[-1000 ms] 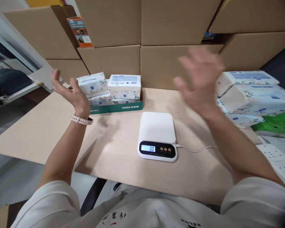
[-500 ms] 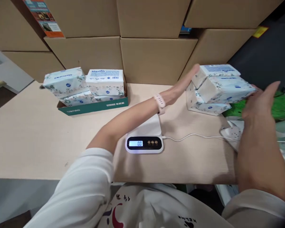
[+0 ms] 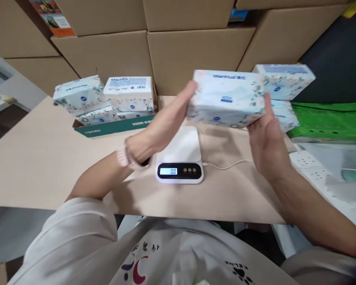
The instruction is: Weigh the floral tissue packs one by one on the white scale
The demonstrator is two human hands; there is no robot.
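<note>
A floral pack of tissues is held in the air between my two hands, above and behind the white kitchen scale. My left hand grips its left end, and my right hand supports the lower right corner. The scale's lit display reads 0.0, and its plate bears nothing. Behind my right hand, another tissue pack sits on top of a lower one, partly hidden. At the left, several more tissue packs are stacked in a green box.
Cardboard boxes form a wall along the back of the table. A white cable runs right from the scale towards a power strip. A bright green package lies at the far right.
Both hands have lifted one tissue pack off the right-hand stack and brought it left, towards the scale. The view has tilted down slightly.
</note>
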